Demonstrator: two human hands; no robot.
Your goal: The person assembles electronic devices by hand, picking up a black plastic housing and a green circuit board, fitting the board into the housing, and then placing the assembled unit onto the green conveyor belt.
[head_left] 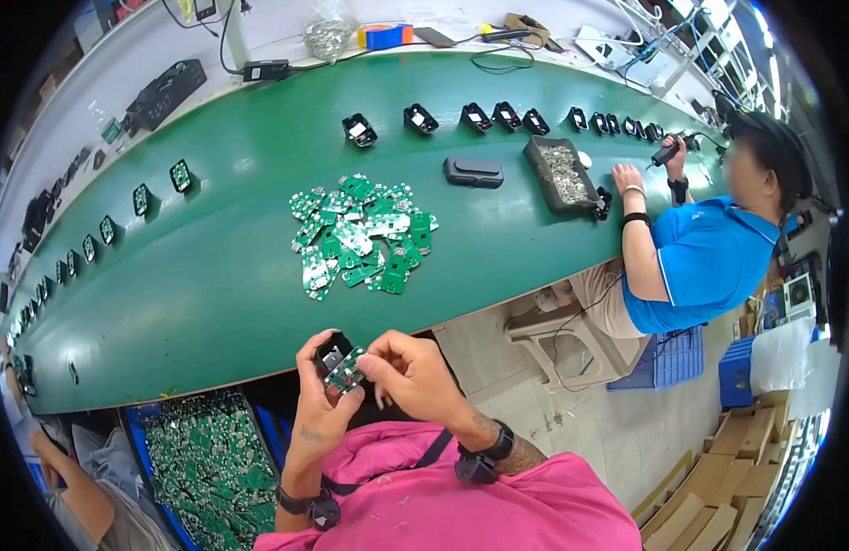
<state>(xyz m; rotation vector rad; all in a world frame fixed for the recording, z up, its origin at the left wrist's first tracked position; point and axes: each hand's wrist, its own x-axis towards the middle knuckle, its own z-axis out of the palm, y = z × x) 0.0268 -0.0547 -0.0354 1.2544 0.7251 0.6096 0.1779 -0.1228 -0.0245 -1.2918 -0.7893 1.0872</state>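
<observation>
Close to my body, by the near edge of the green table, my left hand [321, 404] grips a small black plastic housing [333, 345] with its open side up. The fingers of my right hand [411, 372] pinch a green circuit board [345, 369] at the housing's opening, tilted against it. Whether the board sits inside the housing cannot be made out. Farther along the table lies a loose pile of green circuit boards [356, 237]. Behind the pile, a closed black case [473, 172] rests on the table.
Black housings [358, 130] stand in a row along the far side, and others holding boards [141, 199] at the left. A dark tray [562, 174] contains small metal parts. A co-worker in blue [709, 257] sits at right with a tool. Below left is a board-filled crate [199, 468].
</observation>
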